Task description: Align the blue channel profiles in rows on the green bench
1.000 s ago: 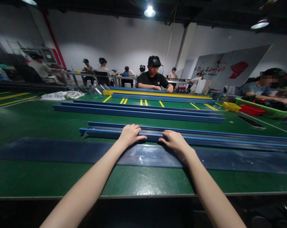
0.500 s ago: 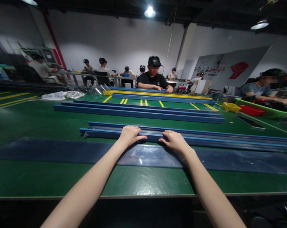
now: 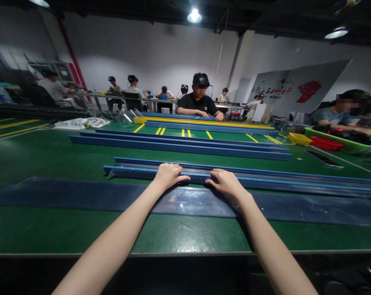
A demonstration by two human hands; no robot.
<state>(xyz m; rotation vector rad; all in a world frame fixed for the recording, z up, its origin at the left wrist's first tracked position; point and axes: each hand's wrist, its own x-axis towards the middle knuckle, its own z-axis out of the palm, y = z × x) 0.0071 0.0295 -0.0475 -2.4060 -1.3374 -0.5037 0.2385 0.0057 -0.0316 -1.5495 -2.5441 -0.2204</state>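
Note:
A long blue plastic channel (image 3: 283,182) lies across the table, and both of my hands grip its near wall. My left hand (image 3: 168,175) has its fingers curled over the upper edge, with the thumb along the front face. To its right, a short gap away, my right hand (image 3: 224,180) holds the same wall in a like grip, thumb pointing inward. The fingertips are hidden inside the channel. Under my wrists, a wide, glossy, see-through bluish strip (image 3: 80,194) lies flat on the table, parallel to the channel.
Beyond lie more blue channels (image 3: 179,144) and a yellow one (image 3: 203,123) on the green table (image 3: 50,157). At right are a phone (image 3: 323,159), a yellow tray (image 3: 299,139), a red tray (image 3: 326,142) and a green basin (image 3: 354,147). A co-worker (image 3: 199,102) sits opposite.
My hands and the channel stay where they were. The co-worker opposite shifts only slightly.

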